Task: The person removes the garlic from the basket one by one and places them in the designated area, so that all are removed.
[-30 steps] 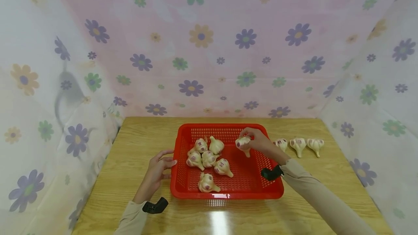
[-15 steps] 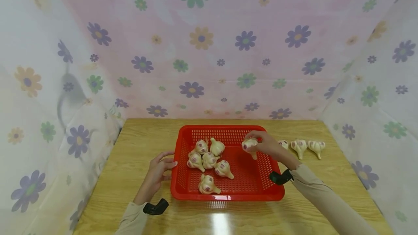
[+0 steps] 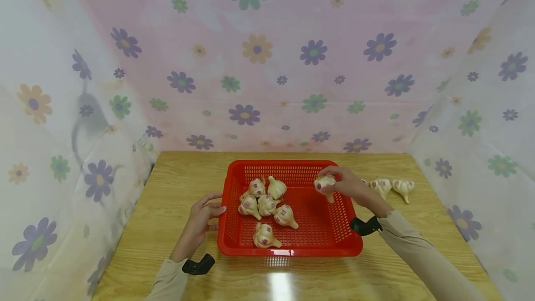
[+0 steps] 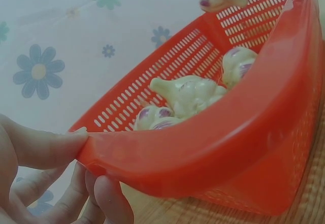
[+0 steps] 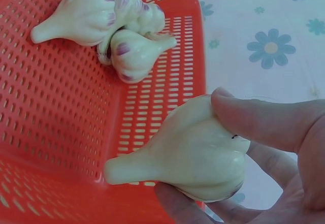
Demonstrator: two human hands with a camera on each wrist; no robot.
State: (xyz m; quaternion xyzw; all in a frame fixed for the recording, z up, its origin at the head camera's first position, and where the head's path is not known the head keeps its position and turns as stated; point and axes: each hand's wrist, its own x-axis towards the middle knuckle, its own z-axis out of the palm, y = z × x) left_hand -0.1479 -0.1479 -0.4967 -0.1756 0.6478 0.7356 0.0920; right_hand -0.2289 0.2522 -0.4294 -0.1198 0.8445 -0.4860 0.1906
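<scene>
A red slotted plastic basket [image 3: 288,252] stands on the table. My left hand [image 3: 201,217] grips its left rim, and in the left wrist view the thumb [image 4: 51,150] lies on top with fingers curled below. My right hand [image 3: 349,185] holds a garlic bulb [image 3: 325,185] above the basket's right part. The right wrist view shows this bulb [image 5: 188,155] between thumb and fingers, its stem pointing left. Several other garlic bulbs [image 3: 267,204] lie in the basket's left half, and one bulb [image 3: 265,236] rests near its front wall.
On the wooden table [image 3: 179,171], right of the basket, garlic bulbs [image 3: 380,187] lie in a row, one partly hidden behind my right hand. A flowered cloth [image 3: 284,82] hangs behind and at both sides.
My right hand has moved right with the garlic bulb, from over the basket's middle right toward its right wall. My left hand keeps its grip on the rim.
</scene>
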